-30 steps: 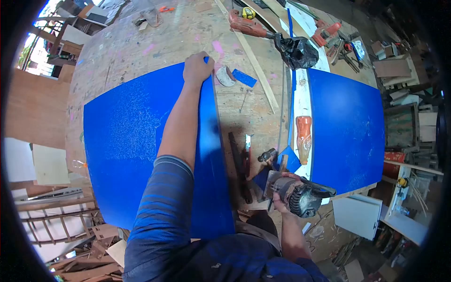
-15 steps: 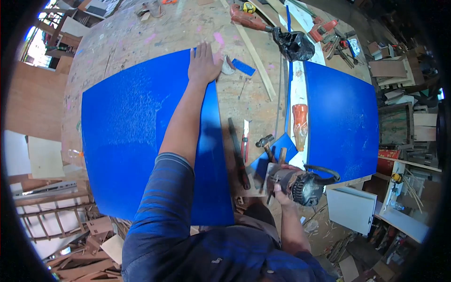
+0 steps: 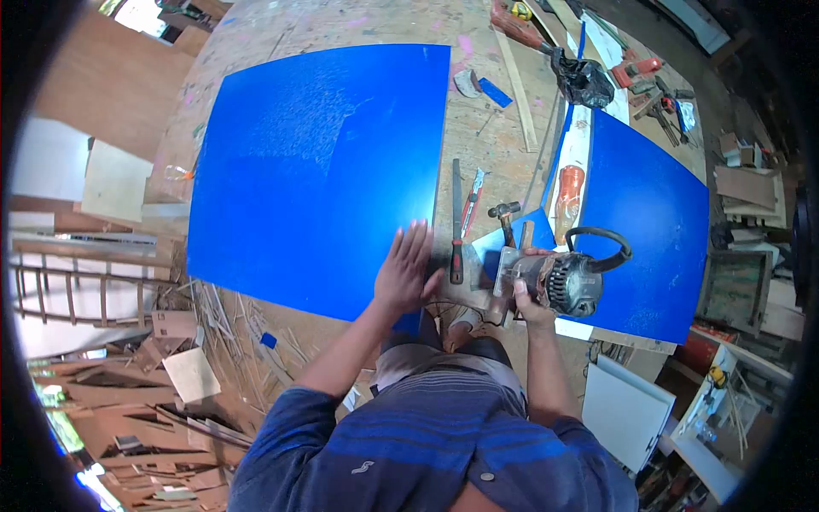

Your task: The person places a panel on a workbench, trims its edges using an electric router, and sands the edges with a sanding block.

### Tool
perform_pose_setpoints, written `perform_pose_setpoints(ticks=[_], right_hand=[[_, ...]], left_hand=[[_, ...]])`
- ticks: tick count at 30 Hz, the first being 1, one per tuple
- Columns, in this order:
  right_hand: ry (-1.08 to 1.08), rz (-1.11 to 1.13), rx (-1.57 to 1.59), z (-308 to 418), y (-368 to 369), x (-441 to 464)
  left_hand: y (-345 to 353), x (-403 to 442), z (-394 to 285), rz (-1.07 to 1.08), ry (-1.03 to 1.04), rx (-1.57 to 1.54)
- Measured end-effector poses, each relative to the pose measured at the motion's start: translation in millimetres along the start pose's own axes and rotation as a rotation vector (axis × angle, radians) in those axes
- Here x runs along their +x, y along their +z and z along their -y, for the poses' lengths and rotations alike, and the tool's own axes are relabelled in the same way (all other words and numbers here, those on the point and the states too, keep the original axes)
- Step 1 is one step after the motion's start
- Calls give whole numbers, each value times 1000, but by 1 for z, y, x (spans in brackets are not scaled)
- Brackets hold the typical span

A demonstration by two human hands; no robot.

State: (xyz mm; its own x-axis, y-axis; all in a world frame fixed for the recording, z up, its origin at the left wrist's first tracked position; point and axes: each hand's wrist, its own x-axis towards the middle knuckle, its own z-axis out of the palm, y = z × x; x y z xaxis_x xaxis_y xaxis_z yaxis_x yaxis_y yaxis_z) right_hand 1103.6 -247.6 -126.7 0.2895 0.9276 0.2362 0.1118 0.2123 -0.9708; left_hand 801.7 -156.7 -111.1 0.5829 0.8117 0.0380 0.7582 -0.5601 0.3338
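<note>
My left hand (image 3: 406, 269) lies flat with fingers stretched on the near right corner of a large blue panel (image 3: 316, 183). My right hand (image 3: 534, 307) grips a trim router (image 3: 559, 282), its flat base turned left and its black cord looping above. Just beyond the router are a hammer (image 3: 505, 213) and a small blue offcut (image 3: 536, 225), partly covered. A file (image 3: 456, 205) with a red and black handle and a red utility knife (image 3: 472, 205) lie between the large panel and the hammer.
A second blue panel (image 3: 648, 222) lies on the right of the wooden workbench (image 3: 486, 64). Near it are an orange bottle (image 3: 570, 192), a black plastic bag (image 3: 583, 81) and a red drill (image 3: 522, 30). Wood scraps (image 3: 239, 341) cover the floor at left.
My left hand has come back from the panel's far right corner to its near right corner. The view has shifted. The router stays in my right hand.
</note>
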Motion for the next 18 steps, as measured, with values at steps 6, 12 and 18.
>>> perform_pose_setpoints(ticks=[6, 12, 18], right_hand=[[-42, -15, 19, 22, -8, -8], [-129, 33, -44, 51, -16, -16], [90, 120, -31, 2, -8, -40]], left_hand=[[16, -159, -69, 72, -126, -41], [-4, -207, -91, 37, -381, -351], [-117, -61, -187, -153, -253, -1090]])
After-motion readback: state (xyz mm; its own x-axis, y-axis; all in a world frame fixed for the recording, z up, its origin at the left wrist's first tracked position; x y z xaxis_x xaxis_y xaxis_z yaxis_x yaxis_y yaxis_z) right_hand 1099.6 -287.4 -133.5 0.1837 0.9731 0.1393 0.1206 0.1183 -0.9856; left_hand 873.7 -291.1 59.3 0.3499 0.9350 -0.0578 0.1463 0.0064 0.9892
